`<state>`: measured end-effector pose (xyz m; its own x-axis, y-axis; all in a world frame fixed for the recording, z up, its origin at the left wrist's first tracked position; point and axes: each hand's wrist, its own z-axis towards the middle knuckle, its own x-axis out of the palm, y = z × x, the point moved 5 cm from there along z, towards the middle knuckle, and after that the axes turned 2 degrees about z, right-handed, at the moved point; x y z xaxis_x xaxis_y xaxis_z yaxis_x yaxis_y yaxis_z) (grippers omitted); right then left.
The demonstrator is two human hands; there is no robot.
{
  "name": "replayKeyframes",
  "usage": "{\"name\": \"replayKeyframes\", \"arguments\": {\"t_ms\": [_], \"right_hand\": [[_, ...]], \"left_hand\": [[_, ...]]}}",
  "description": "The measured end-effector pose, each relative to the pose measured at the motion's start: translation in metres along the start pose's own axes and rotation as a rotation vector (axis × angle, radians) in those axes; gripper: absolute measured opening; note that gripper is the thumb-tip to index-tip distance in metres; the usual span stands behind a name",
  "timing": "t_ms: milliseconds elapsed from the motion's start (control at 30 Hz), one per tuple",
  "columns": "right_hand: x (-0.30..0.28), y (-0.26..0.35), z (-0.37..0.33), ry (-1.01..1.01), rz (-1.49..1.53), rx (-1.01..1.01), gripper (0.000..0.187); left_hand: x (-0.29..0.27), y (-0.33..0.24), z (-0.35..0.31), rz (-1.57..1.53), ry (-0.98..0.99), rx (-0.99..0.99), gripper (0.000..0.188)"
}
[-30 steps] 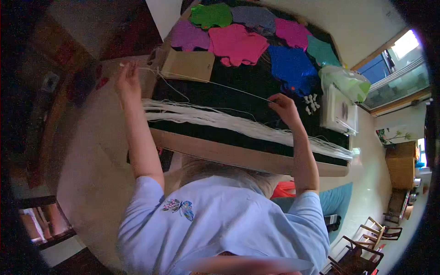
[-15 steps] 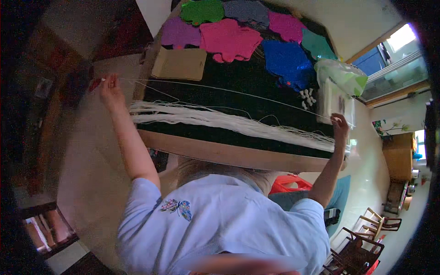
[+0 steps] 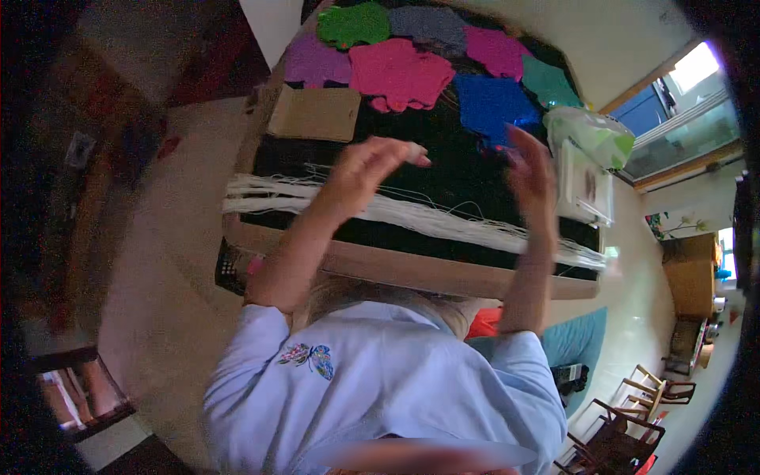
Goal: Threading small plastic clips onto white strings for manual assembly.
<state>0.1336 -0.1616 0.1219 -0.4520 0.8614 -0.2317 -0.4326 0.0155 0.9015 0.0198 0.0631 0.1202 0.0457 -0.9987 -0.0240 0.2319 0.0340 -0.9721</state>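
left hand (image 3: 362,176) half-curled, right hand (image 3: 533,178) blurry, cant tell if either's holding anything tbh; white strands (image 3: 435,221) run along near side of table (image 3: 396,264), imo strand handling rn, next move prob needs light pinch

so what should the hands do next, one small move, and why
Probably lower the left hand to the white strands and pick one out: it and the right hand hover above the table, no strand shows stretched between them, and a few strands lie loose along the bundle's far edge.
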Motion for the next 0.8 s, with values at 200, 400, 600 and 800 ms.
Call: {"name": "replayKeyframes", "arguments": {"t_ms": [200, 400, 600, 800], "right_hand": [[0.152, -0.016, -0.012, 0.188, 1.032, 0.467, 0.04], [0.136, -0.012, -0.005, 0.215, 0.332, 0.298, 0.021], [0.159, -0.015, -0.006, 0.313, 0.094, -0.025, 0.012], [0.184, -0.033, -0.002, 0.506, 0.113, 0.027, 0.009]], "left_hand": [[0.011, -0.026, 0.003, 0.58, -0.191, 0.372, 0.018], [-0.025, 0.033, -0.02, 0.364, 0.255, -0.259, 0.023], [-0.035, 0.04, -0.032, 0.236, -0.123, -0.178, 0.027], [-0.04, 0.042, -0.031, -0.63, -0.199, -0.146, 0.031]]}}
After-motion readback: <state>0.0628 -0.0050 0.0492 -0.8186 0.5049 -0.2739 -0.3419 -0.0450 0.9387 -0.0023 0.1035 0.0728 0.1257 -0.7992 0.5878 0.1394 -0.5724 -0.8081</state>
